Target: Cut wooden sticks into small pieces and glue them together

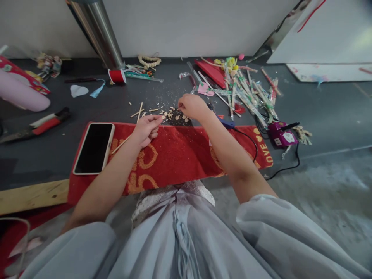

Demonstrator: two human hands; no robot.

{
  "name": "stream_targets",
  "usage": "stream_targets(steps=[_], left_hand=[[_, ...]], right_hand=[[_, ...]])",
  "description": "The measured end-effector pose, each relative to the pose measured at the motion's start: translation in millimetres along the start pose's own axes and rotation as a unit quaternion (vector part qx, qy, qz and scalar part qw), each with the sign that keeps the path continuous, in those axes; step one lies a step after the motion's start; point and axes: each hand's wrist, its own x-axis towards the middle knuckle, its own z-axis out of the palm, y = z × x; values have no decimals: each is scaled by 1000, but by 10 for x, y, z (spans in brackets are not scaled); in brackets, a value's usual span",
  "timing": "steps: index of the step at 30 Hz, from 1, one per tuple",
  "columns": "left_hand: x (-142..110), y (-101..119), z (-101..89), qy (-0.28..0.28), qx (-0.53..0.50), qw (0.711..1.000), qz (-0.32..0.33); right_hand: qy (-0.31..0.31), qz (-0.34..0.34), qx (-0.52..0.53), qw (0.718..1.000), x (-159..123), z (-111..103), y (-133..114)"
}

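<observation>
My left hand (146,130) is closed in a pinch, with a small pale wooden piece (163,117) at its fingertips. Curled over the far side of the wood bits, my right hand (193,105) has its fingertips pressed together; whatever they grip is too small or hidden to name. Pale wood chips (170,115) and crumbs lie scattered between and beyond both hands. Thin wooden sticks (140,111) rest just left of the chips. Under my wrists a red towel (183,151) with orange lettering covers the table's near edge.
A phone (94,149) lies on the towel's left end, with pliers (43,124) further left. Wrapped sticks (247,91) are heaped at the right, near a purple box (281,133) with a black cable. A red thread spool (117,76) stands by a steel tumbler (103,35).
</observation>
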Motion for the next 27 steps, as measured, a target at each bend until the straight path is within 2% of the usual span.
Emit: stream_targets(steps=[10,17,22,27], left_hand=[[-14,3,14,-5,-4,1000,-9],[-18,8,19,-2,-13,1000,-10],[-24,-4,38,7,-20,1000,0],[-52,-46,71,30,-8,998,61]], right_hand=[[11,-37,-18,999,163,180,82],[-37,-49,-14,998,149,66,33],[18,-43,47,998,-44,-80,-39],[98,-32,210,972,-348,-98,-215]])
